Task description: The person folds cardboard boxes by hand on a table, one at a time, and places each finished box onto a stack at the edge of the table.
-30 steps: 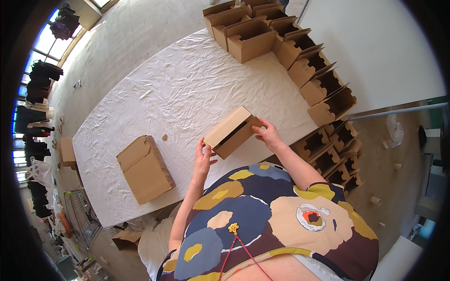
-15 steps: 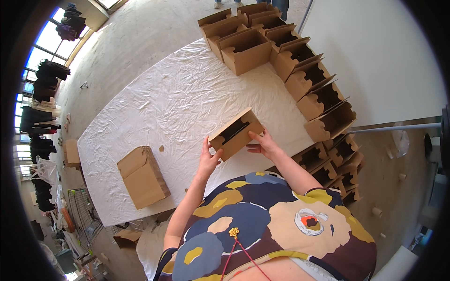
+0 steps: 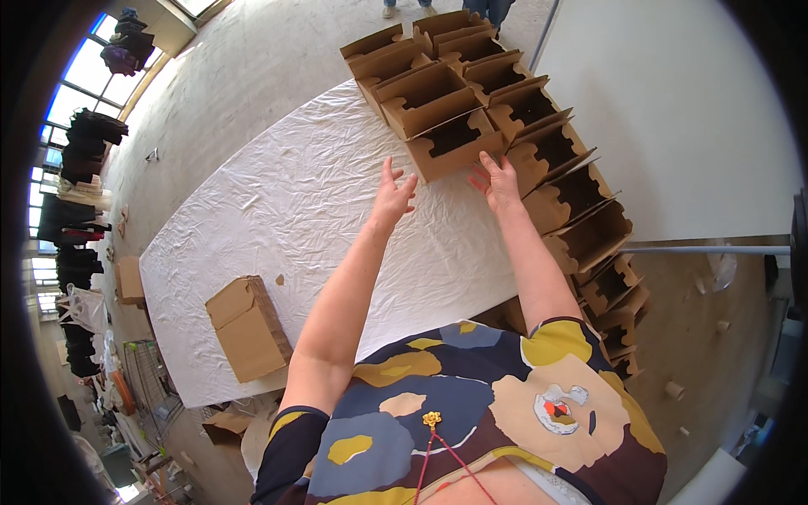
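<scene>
An open-topped brown cardboard box stands on the white cloth at the near end of a row of similar boxes. My right hand is at its near right corner, fingers spread, with a fingertip at the cardboard; whether it presses there I cannot tell. Just left of the box and apart from it, my left hand is held over the cloth with its fingers apart and nothing in them. A stack of flat, folded cardboard lies on the left part of the table.
Several open boxes line the table's right edge, with more boxes lower beyond it. Wrinkled white cloth covers the table. A small cardboard scrap lies on it. Dark clothes hang far left. A person's legs show at the far edge.
Both hands have moved away from me, carrying the box from the table's middle to the end of the far row. The left hand has let go, and the right has loosened its grip.
</scene>
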The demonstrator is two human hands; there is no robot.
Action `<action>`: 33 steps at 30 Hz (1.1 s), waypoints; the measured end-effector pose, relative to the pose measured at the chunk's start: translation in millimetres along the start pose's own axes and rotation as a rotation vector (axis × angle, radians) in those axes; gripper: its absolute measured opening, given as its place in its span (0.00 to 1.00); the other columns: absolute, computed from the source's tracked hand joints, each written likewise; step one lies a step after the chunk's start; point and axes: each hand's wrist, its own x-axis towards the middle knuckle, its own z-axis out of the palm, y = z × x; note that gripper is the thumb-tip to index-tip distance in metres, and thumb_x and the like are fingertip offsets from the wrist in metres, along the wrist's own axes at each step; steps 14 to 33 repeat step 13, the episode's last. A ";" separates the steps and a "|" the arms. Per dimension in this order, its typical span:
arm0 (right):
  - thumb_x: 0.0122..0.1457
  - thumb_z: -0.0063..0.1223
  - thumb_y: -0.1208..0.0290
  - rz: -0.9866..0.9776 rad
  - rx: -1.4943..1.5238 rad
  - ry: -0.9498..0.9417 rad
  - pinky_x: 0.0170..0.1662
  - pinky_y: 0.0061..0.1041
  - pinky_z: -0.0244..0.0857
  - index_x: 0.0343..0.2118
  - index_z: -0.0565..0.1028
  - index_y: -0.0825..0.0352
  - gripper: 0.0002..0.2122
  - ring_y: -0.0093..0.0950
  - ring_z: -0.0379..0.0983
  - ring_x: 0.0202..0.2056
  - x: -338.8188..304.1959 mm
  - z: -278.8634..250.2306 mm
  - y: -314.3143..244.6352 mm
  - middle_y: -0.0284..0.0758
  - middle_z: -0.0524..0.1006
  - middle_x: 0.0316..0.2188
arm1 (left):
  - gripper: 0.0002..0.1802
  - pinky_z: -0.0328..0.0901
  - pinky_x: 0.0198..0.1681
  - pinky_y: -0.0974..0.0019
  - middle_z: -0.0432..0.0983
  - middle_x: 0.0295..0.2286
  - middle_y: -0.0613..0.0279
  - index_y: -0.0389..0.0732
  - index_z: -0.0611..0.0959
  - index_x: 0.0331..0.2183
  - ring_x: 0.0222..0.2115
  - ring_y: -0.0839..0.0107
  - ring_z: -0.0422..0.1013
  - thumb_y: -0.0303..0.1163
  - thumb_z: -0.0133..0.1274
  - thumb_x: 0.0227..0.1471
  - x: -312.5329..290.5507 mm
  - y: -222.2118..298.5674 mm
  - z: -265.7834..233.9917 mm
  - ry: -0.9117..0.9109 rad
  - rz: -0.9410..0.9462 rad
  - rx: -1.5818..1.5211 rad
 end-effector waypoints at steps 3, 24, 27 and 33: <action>0.56 0.64 0.64 0.128 0.012 0.048 0.41 0.38 0.75 0.67 0.46 0.66 0.43 0.36 0.69 0.46 10.7 -7.7 28.4 0.37 0.65 0.56 | 0.44 0.72 0.37 0.59 0.65 0.55 0.53 0.51 0.47 0.67 0.39 0.66 0.74 0.41 0.55 0.59 -15.9 -37.3 -15.8 -0.051 -0.059 0.048; 0.56 0.63 0.53 0.461 0.063 -0.141 0.44 0.47 0.72 0.67 0.49 0.55 0.42 0.43 0.71 0.45 10.2 31.7 101.6 0.38 0.57 0.61 | 0.27 0.70 0.41 0.63 0.75 0.44 0.59 0.41 0.71 0.57 0.39 0.70 0.74 0.39 0.53 0.58 -218.2 -209.1 -101.2 0.058 -0.523 -0.078; 0.56 0.63 0.53 0.461 0.063 -0.141 0.44 0.47 0.72 0.67 0.49 0.55 0.42 0.43 0.71 0.45 10.2 31.7 101.6 0.38 0.57 0.61 | 0.27 0.70 0.41 0.63 0.75 0.44 0.59 0.41 0.71 0.57 0.39 0.70 0.74 0.39 0.53 0.58 -218.2 -209.1 -101.2 0.058 -0.523 -0.078; 0.56 0.63 0.53 0.461 0.063 -0.141 0.44 0.47 0.72 0.67 0.49 0.55 0.42 0.43 0.71 0.45 10.2 31.7 101.6 0.38 0.57 0.61 | 0.27 0.70 0.41 0.63 0.75 0.44 0.59 0.41 0.71 0.57 0.39 0.70 0.74 0.39 0.53 0.58 -218.2 -209.1 -101.2 0.058 -0.523 -0.078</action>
